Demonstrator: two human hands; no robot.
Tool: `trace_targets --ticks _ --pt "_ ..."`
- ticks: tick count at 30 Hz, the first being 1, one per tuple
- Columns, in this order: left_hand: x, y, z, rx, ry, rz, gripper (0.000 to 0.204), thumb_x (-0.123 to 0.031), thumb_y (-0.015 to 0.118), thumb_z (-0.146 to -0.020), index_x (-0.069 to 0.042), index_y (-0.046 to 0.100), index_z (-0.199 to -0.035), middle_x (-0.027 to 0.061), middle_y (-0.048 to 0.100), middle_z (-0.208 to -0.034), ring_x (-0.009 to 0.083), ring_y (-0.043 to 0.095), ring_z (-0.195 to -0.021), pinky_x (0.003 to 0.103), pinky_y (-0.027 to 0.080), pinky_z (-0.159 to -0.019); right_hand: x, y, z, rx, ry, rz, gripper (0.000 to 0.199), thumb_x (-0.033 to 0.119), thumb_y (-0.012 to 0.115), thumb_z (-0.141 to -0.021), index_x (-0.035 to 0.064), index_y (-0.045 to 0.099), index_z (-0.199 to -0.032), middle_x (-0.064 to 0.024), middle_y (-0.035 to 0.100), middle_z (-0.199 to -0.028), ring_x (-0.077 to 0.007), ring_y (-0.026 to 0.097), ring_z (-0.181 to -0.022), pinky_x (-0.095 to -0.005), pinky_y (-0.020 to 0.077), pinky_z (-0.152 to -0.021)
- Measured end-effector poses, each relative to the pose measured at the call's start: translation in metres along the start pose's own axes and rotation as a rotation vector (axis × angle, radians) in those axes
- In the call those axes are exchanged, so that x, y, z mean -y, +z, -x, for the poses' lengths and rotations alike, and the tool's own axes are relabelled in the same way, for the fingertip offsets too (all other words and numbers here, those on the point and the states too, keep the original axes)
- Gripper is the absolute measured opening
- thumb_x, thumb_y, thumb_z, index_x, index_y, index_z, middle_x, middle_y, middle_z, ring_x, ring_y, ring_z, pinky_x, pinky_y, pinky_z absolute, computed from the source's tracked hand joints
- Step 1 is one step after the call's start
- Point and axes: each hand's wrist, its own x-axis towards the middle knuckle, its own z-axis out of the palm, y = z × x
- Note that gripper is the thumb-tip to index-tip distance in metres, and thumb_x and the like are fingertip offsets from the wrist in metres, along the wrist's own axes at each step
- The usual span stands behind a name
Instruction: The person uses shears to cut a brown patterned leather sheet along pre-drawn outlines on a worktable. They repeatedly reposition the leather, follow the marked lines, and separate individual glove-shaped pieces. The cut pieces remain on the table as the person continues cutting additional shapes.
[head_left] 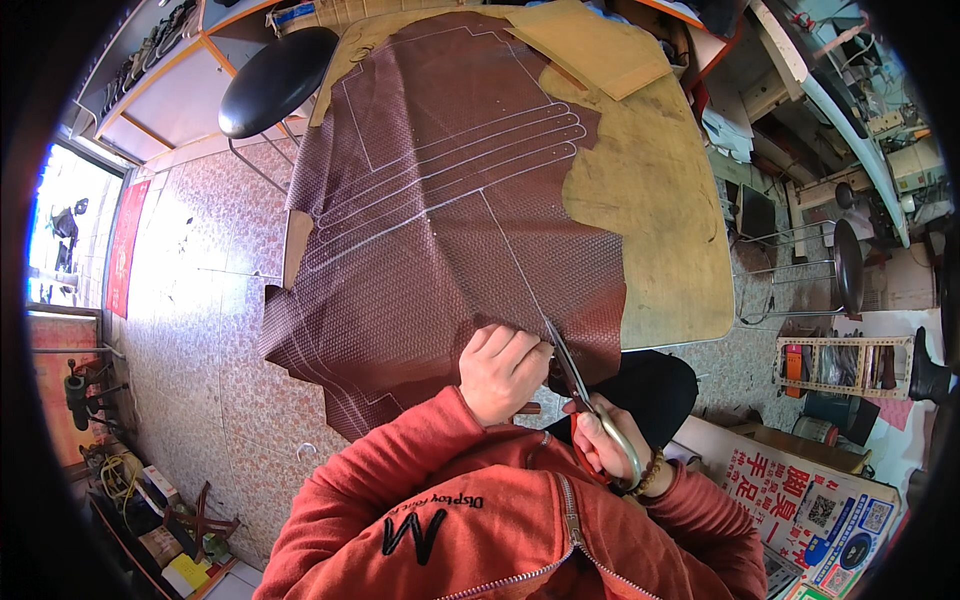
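Note:
A large dark-brown sheet of leather-like material [400, 280] with a woven texture and pale drawn lines lies over the table, its near part hanging past the front edge. My left hand [505, 372] is closed on the sheet's near edge, fingers curled over it. Just right of it, my right hand [607, 440] grips a pair of scissors [566, 360], its fingers in the handle loops. The blades point away from me and meet the sheet at the near end of a straight drawn line. Whether the blades are parted is hard to make out.
The yellowish worktable [670, 220] shows to the right of the sheet. A tan board [592, 45] rests at its far end. Black stools [278, 82] stand at the far left and right. A printed cardboard box [800, 500] sits at lower right; a clutter of tools [170, 510] fills the lower left.

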Motion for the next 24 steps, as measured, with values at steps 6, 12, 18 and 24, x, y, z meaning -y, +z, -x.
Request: trace_targets --ticks 6,12,18,24 --pt "-0.003 -0.007 0.000 0.024 -0.034 0.016 0.018 -0.011 0.071 -0.066 -0.010 0.065 -0.083 0.0000 0.059 -0.082 0.0170 0.053 -0.067 0.031 0.042 -0.062 0.013 0.000 -0.016 0.001 0.011 0.084 0.045 0.050 0.047 -0.098 0.0050 0.046 -0.091 0.0000 0.050 -0.058 -0.0095 0.051 -0.048 -0.0241 0.0419 -0.046" --pt "-0.002 -0.010 0.000 0.022 -0.049 0.047 0.020 -0.012 0.071 -0.064 -0.010 0.065 -0.084 -0.0004 0.058 -0.082 0.0169 0.054 -0.069 0.031 0.042 -0.063 0.019 0.005 -0.022 0.006 0.004 0.071 0.043 0.048 0.045 -0.099 0.0043 0.046 -0.099 0.0006 0.048 -0.060 -0.0083 0.046 -0.047 -0.0232 0.0386 -0.045" --pt "-0.001 -0.010 0.002 0.050 -0.058 0.044 0.024 -0.012 0.070 -0.062 -0.010 0.064 -0.085 -0.0001 0.057 -0.084 0.0173 0.056 -0.072 0.031 0.044 -0.066 0.013 0.002 -0.020 0.016 0.041 0.036 0.042 0.041 0.046 -0.101 0.0031 0.050 -0.117 0.0015 0.045 -0.067 -0.0046 0.038 -0.049 -0.0199 0.0330 -0.046" --pt "-0.001 -0.009 0.002 0.042 -0.066 0.059 0.024 -0.012 0.070 -0.063 -0.010 0.064 -0.086 -0.0003 0.057 -0.083 0.0171 0.056 -0.072 0.031 0.044 -0.066 0.010 0.001 -0.021 0.009 0.033 0.036 0.042 0.041 0.049 -0.100 0.0025 0.051 -0.117 0.0015 0.046 -0.067 -0.0044 0.039 -0.049 -0.0197 0.0332 -0.046"
